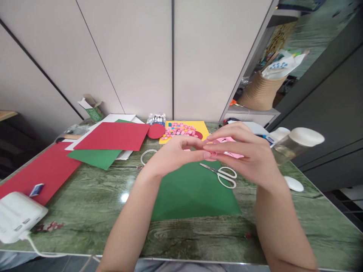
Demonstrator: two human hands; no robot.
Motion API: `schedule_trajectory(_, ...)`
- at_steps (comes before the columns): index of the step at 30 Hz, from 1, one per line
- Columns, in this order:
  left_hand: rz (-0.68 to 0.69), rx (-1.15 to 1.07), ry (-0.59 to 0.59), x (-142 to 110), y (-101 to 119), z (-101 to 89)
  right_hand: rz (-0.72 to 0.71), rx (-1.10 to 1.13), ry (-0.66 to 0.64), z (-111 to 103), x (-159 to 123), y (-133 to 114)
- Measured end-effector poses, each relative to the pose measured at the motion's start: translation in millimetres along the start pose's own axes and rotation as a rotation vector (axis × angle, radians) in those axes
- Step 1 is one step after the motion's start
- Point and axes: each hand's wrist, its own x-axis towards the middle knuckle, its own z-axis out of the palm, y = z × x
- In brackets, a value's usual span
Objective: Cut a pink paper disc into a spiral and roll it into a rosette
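Observation:
My left hand point(178, 155) and my right hand point(241, 151) meet above the far end of a green paper sheet point(195, 192). Between their fingertips is a small pink paper piece point(213, 154), mostly hidden by the fingers. Thumb and index finger of the left hand pinch it, while the right fingers close on it from the other side. White-handled scissors point(224, 174) lie on the green sheet below my right hand, blades pointing left. More pink paper point(234, 154) shows behind the right fingers. Just beyond the hands, a heap of small pink, yellow and teal pieces point(180, 129) rests on yellow paper point(202, 126).
Red sheets point(113, 136), green and white paper lie stacked at the left. A red paper circle point(155, 131) is near a pack of pens point(157, 119). A white power adapter point(19, 217) stands front left. A clear jar point(295, 145) and white mouse point(294, 184) are at right.

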Motion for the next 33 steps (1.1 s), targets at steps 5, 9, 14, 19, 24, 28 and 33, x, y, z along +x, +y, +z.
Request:
schedule_trajectory(5,0.023,-0.127,0.079,3.3,-3.1,8.1,0.018,-0.091,0.141,2.6,0.7,0.2)
schedule_trajectory(9,0.017,-0.094,0.107,3.9,-3.5,12.1,0.045,-0.105,0.137,2.1,1.3,-1.3)
schedule_trajectory(14,0.008,-0.036,0.106,3.4,-3.5,13.4,0.055,-0.118,0.124,3.6,1.4,-0.7)
schedule_trajectory(19,0.019,-0.082,0.097,5.2,-6.5,12.6,0.043,-0.113,0.094,0.9,3.0,-1.4)
schedule_trajectory(24,0.0,-0.182,0.013,5.9,-7.1,7.8,0.034,-0.052,0.059,-5.3,1.6,-2.7)
schedule_trajectory(28,-0.04,-0.101,-0.043,3.7,-3.5,3.0,0.032,0.041,-0.011,-5.8,-0.7,-2.2)
schedule_trajectory(33,-0.03,0.07,-0.028,1.0,0.2,0.4,0.021,0.062,-0.049,-5.0,-0.2,-2.5)
